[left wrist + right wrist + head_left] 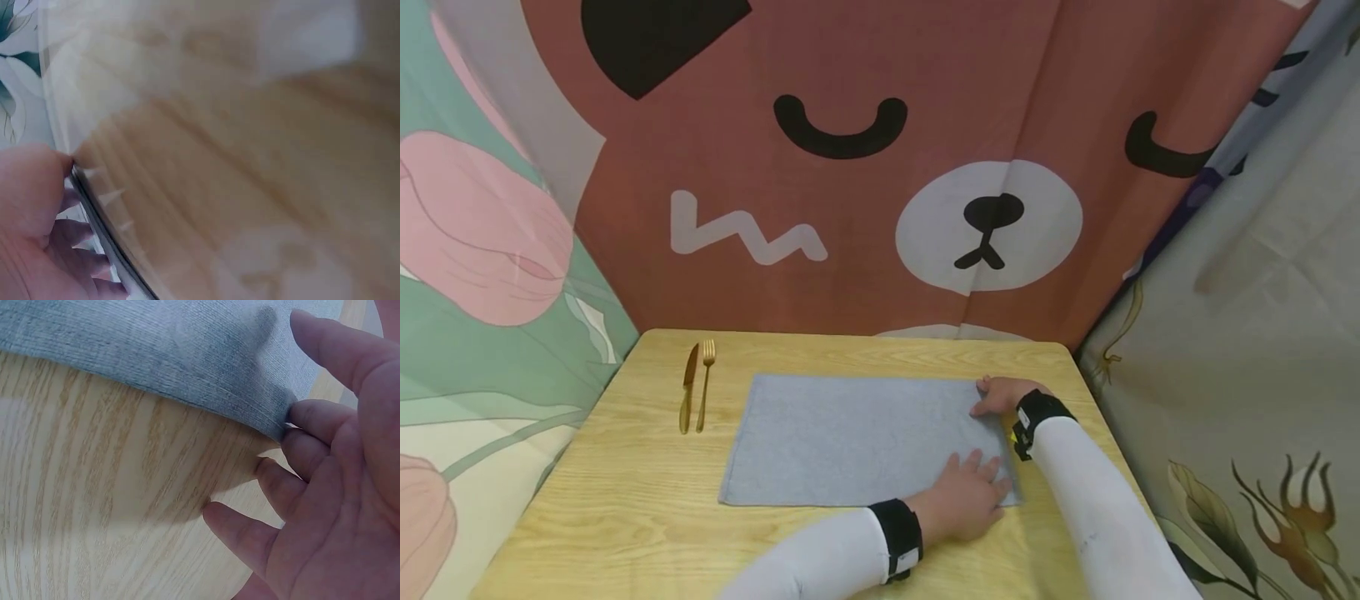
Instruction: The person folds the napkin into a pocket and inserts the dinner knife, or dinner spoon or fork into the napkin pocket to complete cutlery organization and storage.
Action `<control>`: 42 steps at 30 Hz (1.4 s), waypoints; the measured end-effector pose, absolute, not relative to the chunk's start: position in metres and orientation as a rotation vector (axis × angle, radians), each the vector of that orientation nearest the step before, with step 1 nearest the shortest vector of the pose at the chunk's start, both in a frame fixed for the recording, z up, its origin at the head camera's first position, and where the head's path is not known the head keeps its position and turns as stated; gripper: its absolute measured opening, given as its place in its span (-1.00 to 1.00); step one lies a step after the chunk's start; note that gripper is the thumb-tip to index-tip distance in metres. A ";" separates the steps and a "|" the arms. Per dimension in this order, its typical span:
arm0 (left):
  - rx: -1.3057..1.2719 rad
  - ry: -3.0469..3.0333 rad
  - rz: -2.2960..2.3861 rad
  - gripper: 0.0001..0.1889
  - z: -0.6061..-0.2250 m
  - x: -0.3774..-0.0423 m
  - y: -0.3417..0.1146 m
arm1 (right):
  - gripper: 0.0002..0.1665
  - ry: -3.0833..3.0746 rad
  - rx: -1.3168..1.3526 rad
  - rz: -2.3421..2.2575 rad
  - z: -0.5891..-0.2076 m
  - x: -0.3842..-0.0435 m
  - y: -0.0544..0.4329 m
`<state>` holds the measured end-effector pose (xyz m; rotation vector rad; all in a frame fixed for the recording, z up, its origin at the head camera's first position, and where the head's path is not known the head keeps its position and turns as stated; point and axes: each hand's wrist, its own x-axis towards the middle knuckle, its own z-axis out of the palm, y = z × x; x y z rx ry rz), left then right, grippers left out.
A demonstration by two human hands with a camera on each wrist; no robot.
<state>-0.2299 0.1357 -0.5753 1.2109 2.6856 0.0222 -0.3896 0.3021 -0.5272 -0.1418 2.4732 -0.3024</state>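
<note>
A grey-blue cloth lies flat and spread out on the wooden table. My left hand rests on its near right part, palm down, with fingers spread and straight. In the left wrist view the fingers appear along a thin dark edge. My right hand is at the cloth's far right corner. Close up in the right wrist view, the thumb extends over the cloth, apart from the other fingers. The index and middle fingertips are right at the corner, while the remaining fingers reach loosely over the wood.
Left of the cloth, a gold-handled knife and a gold fork lie side by side on the table. Behind the table hangs a brown curtain printed with a bear. Patterned curtains also stand close along both sides.
</note>
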 end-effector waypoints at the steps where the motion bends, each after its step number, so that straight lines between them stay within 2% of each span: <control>1: 1.237 2.684 0.005 -0.45 -0.575 -0.229 0.138 | 0.02 2.469 -0.140 -0.308 -0.526 -0.390 0.302; 8: 1.368 2.745 -0.085 -0.59 -0.576 -0.226 0.153 | -0.02 2.463 -0.130 -0.317 -0.525 -0.393 0.300; 14: 1.519 2.870 -0.196 -0.81 -0.583 -0.226 0.163 | -0.11 2.474 -0.135 -0.286 -0.524 -0.395 0.300; 21: 1.574 2.840 -0.207 -0.83 -0.582 -0.226 0.169 | -0.02 2.465 -0.128 -0.302 -0.523 -0.395 0.301; 30: 1.505 2.831 -0.188 -0.83 -0.576 -0.230 0.170 | 0.02 2.448 -0.092 -0.346 -0.529 -0.397 0.306; 37: 1.503 2.920 -0.283 -0.90 -0.579 -0.228 0.170 | 0.00 2.454 -0.114 -0.365 -0.532 -0.397 0.309; 42: 1.568 3.018 -0.304 -0.85 -0.579 -0.227 0.167 | -0.02 2.468 -0.143 -0.391 -0.530 -0.395 0.310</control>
